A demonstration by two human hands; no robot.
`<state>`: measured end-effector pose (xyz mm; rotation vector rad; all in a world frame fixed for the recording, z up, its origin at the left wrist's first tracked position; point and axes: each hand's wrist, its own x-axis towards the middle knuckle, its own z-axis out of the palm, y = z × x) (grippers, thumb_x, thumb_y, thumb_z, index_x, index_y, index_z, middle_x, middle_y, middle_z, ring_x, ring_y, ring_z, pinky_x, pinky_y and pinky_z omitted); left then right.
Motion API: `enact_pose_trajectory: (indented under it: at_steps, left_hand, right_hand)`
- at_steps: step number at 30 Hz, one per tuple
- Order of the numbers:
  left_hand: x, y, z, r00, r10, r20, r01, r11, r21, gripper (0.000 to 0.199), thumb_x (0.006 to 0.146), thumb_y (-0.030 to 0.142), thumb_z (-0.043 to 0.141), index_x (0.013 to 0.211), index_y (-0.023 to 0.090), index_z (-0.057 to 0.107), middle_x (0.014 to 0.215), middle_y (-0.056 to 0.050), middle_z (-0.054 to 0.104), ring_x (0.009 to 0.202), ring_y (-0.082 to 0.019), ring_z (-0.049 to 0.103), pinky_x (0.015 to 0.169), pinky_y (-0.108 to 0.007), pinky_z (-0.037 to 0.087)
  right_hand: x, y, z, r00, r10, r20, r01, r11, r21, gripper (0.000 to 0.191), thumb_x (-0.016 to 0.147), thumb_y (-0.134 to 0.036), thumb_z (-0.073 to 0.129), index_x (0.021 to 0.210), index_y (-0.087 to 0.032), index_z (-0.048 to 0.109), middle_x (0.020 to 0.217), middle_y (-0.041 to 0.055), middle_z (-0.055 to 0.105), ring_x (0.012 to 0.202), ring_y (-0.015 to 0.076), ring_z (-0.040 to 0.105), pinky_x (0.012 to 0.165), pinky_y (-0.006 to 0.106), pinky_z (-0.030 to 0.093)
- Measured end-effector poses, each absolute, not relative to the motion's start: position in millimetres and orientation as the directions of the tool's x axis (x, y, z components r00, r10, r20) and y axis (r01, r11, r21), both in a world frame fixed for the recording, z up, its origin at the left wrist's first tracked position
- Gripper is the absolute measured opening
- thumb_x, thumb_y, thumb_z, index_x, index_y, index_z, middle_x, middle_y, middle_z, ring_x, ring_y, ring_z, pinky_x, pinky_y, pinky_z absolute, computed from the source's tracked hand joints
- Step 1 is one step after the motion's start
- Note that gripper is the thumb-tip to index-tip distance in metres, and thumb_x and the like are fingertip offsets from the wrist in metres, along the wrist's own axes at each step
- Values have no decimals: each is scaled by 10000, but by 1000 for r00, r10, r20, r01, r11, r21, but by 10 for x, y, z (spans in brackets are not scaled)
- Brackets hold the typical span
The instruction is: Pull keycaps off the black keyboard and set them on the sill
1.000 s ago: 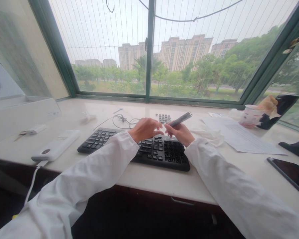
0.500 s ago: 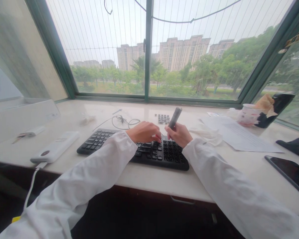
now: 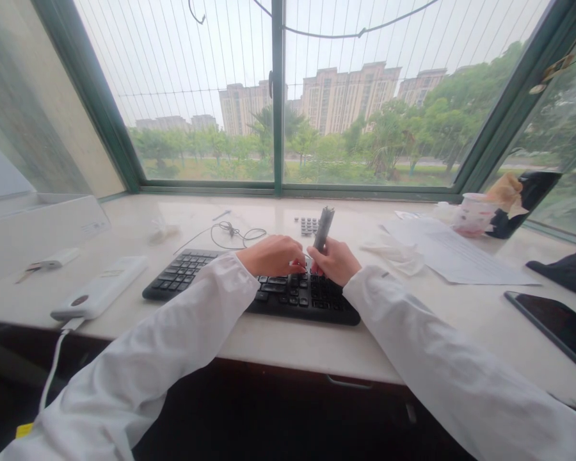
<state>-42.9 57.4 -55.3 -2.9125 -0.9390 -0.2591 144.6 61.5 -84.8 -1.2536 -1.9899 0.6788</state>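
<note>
A black keyboard (image 3: 312,310) lies near the table's front edge, and its right-hand block shows bare key sockets. My right hand (image 3: 335,259) is wrapped round a dark grey stick-like tool (image 3: 323,229), which stands nearly upright over that block. Close beside it, over the upper part of the keyboard, my left hand (image 3: 274,255) has its fingertips pinched together; what they hold, if anything, is too small to make out. Several loose keycaps (image 3: 309,225) sit in rows on the table behind my hands.
A thin black cable (image 3: 230,234) lies coiled behind the keyboard. To the left are a white power bank (image 3: 100,288) and a white box (image 3: 43,221). Papers (image 3: 461,253), a crumpled tissue (image 3: 398,255), a cup (image 3: 473,214) and a phone (image 3: 557,323) are on the right.
The tool in my right hand has tilted more upright, and my right hand has come slightly closer to my left. The whole view has shifted a little.
</note>
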Motion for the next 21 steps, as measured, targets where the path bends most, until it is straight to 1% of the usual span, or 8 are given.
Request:
enact_pose_trajectory:
  at_steps: [6, 10, 17, 21]
  left_hand:
    - [-417, 565, -538, 799, 574, 177, 583, -812, 0, 129, 837, 216, 638, 898, 210, 751, 822, -24, 704, 705, -124, 633, 621, -215, 416]
    - [-412, 570, -535, 794, 582, 176, 590, -808, 13, 138, 833, 219, 640, 910, 206, 754, 819, -33, 711, 707, -128, 636, 641, -217, 428]
    - [-430, 639, -572, 792, 578, 197, 563, -816, 131, 117, 818, 236, 663, 872, 203, 762, 768, -12, 703, 684, -101, 619, 684, -190, 438]
    - [-454, 694, -618, 782, 586, 210, 562, -810, 168, 122, 816, 265, 674, 871, 209, 768, 756, -7, 702, 673, -97, 611, 679, -188, 432]
  right_hand:
    - [1412, 605, -910, -299, 904, 306, 566, 426, -706, 148, 860, -299, 488, 734, -225, 468, 511, -29, 616, 470, 140, 605, 508, 233, 458]
    - [1393, 576, -914, -302, 899, 317, 558, 436, -706, 119, 859, -275, 468, 750, -228, 459, 506, -47, 605, 453, 129, 595, 495, 218, 455]
    - [1387, 574, -904, -290, 909, 300, 558, 415, -719, 113, 862, -259, 468, 755, -230, 448, 497, -59, 600, 443, 118, 583, 521, 209, 454]
    - [1392, 598, -925, -295, 908, 298, 559, 417, -717, 95, 867, -276, 476, 785, -233, 454, 516, -55, 609, 461, 127, 589, 549, 224, 455]
